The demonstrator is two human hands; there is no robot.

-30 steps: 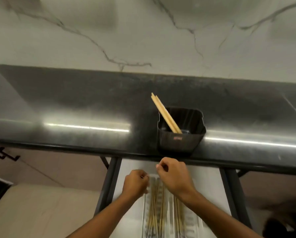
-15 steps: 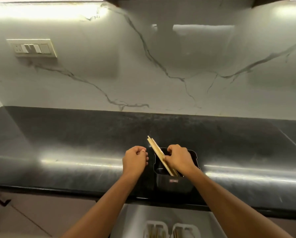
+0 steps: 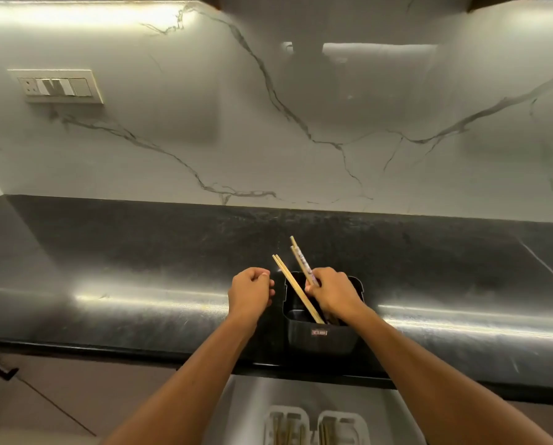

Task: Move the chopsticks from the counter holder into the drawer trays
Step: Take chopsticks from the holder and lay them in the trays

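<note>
Now right hand (image 3: 334,292) around chopsticks (image 3: 302,263)

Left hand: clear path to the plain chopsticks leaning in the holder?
Probably yes. The left hand hovers beside the holder, and the plain chopsticks lean toward it with nothing between. The right hand grips the patterned pair on the far side.

Table (image 3: 140,268): dark speckled stone, polished, glossy glare along front edge. Wall behind table (image 3: 204,139): pale veined marble look, smooth, semi-gloss. Holder (image 3: 320,340) on table: black plastic, matt, small label. Chopsticks in holder (image 3: 296,292): plain light wood, unfinished look. Pair in right hand (image 3: 334,293): wood, printed pattern (image 3: 302,263). Trays (image 3: 317,425) below table: white plastic.
</note>
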